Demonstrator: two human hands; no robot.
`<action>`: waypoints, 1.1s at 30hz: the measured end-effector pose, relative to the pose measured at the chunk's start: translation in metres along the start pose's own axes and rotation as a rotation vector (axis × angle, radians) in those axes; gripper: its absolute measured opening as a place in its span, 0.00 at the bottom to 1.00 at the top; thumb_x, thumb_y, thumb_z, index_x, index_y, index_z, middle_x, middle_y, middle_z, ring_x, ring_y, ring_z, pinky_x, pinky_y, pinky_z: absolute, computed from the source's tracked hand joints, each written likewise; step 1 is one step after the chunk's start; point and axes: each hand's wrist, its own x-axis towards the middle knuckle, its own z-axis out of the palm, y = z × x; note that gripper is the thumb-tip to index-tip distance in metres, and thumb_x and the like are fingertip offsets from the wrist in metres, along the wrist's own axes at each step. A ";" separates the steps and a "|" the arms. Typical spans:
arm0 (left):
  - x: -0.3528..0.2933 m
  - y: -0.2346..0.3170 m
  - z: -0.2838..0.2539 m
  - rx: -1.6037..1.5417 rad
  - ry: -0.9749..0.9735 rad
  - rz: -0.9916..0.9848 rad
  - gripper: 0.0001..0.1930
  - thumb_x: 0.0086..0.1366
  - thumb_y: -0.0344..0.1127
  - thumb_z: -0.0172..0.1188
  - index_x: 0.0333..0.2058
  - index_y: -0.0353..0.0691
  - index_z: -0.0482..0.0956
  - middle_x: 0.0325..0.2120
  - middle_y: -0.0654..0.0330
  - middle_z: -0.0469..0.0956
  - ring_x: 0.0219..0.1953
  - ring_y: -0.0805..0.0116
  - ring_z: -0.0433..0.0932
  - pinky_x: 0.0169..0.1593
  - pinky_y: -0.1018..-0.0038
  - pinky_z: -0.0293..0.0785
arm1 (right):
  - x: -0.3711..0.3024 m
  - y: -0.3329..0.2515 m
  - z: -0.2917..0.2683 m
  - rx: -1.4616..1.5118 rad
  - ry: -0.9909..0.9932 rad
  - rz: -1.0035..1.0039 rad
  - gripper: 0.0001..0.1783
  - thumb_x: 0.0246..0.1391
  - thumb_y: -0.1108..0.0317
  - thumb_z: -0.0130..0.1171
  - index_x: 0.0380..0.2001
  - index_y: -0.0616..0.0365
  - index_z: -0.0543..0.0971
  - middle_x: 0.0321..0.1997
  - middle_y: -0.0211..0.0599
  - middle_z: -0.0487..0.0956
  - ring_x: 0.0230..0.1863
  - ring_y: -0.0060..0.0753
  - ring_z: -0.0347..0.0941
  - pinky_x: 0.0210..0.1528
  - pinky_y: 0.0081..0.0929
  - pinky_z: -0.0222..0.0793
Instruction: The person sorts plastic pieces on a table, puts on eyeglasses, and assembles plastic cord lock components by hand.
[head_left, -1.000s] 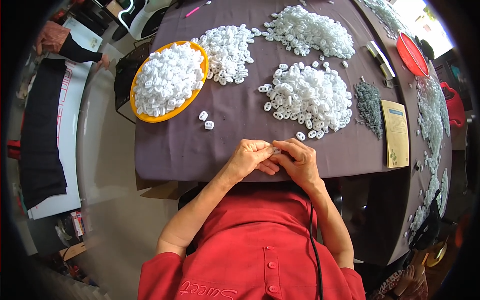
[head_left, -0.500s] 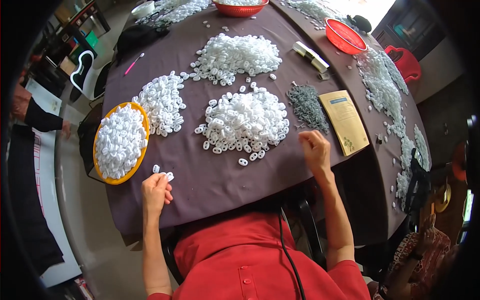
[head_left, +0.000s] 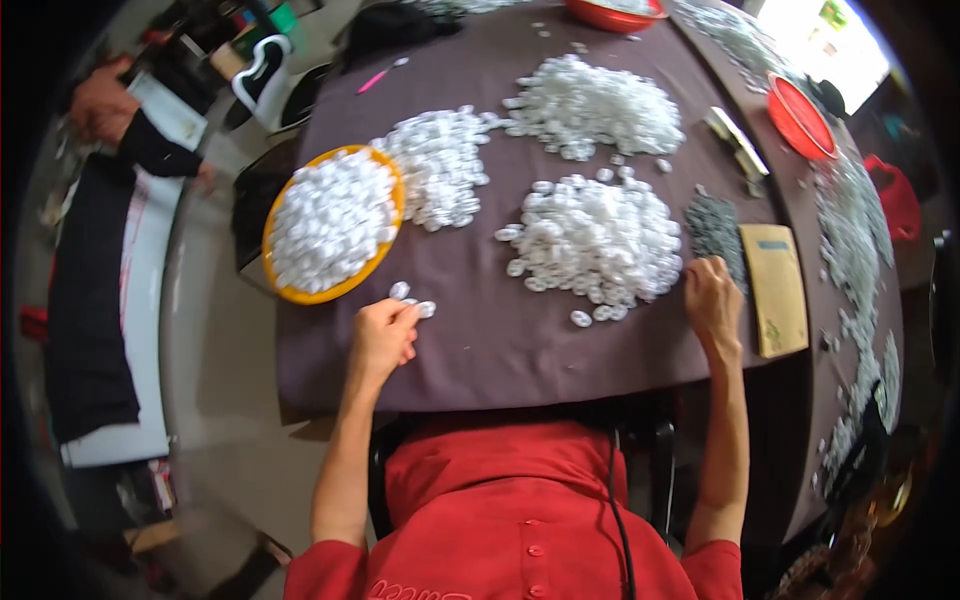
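Observation:
My left hand (head_left: 384, 338) is closed in a pinch near the table's left front, at small white oval plastic pieces with two holes. One white piece (head_left: 426, 309) shows at its fingertips and another oval piece (head_left: 400, 290) just beyond them. My right hand (head_left: 716, 305) is closed, knuckles up, at the near edge of a pile of small grey pieces (head_left: 714, 228). Whatever its fingers hold, if anything, is hidden. Between the hands, slightly farther off, lies a heap of white pieces (head_left: 598, 245). A yellow-orange bowl (head_left: 290, 291) full of the same pieces stands beyond my left hand.
More white heaps (head_left: 595, 105) lie at the back and left. A tan envelope-like packet (head_left: 776, 300) lies right of the grey pile. Red baskets (head_left: 803, 115), a pink-handled tool (head_left: 378, 78) and a pale block (head_left: 737, 145) are farther off. Another person's hand (head_left: 205, 178) shows at left.
The view has swung left, so the whole scene sits farther right and higher. My left hand keeps its pinch. My right hand remains closed beside the grey pile, its knuckles now turned more upward.

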 end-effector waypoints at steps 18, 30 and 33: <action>-0.029 0.020 0.074 -0.051 0.005 0.392 0.14 0.63 0.38 0.56 0.22 0.34 0.76 0.12 0.68 0.70 0.12 0.85 0.63 0.16 0.83 0.58 | -0.003 0.010 0.005 0.317 0.235 0.078 0.02 0.52 0.75 0.50 0.27 0.61 0.68 0.22 0.50 0.71 0.25 0.54 0.70 0.26 0.41 0.64; -0.033 0.027 0.112 0.134 -0.041 0.613 0.06 0.57 0.30 0.60 0.26 0.33 0.77 0.15 0.60 0.74 0.17 0.76 0.71 0.22 0.77 0.66 | -0.041 -0.025 -0.007 1.148 0.002 0.468 0.07 0.53 0.78 0.54 0.37 0.64 0.76 0.24 0.30 0.76 0.24 0.17 0.72 0.27 0.15 0.69; -0.030 0.037 0.124 0.158 -0.065 0.689 0.03 0.55 0.28 0.60 0.28 0.35 0.78 0.22 0.56 0.77 0.21 0.66 0.75 0.26 0.73 0.70 | -0.049 -0.048 -0.004 1.062 -0.054 0.363 0.05 0.53 0.78 0.54 0.34 0.64 0.75 0.24 0.29 0.75 0.24 0.17 0.72 0.27 0.15 0.69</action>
